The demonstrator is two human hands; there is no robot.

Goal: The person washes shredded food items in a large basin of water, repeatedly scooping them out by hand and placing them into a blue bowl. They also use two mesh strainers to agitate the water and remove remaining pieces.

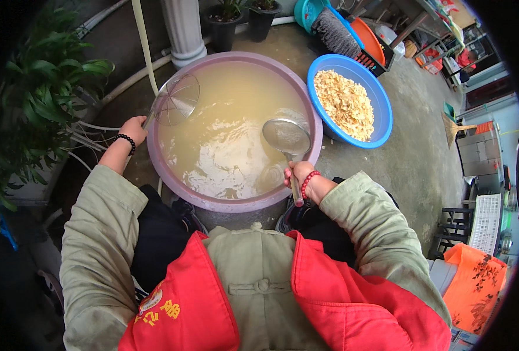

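Observation:
A large pinkish-purple basin [237, 207] of cloudy yellowish water stands on the floor before me. My left hand [133, 130] grips the handle of a round metal wire skimmer [183, 105], which is tilted over the basin's left rim. With my right hand [301, 177] I hold the handle of a round metal strainer ladle [287, 136] at the basin's right side. Whether the strainer's underside touches the water I cannot tell. Beside the purple basin, at the upper right, a blue plastic basin [386, 118] holds a heap of pale yellow flakes or slices [343, 105].
Leafy plants [44, 96] and white pipes lie at the left. A white fluted column [181, 30] and black plant pots [222, 30] stand behind the basin. Coloured basins and a black crate [384, 59] are at the upper right, a straw broom [454, 128] farther right.

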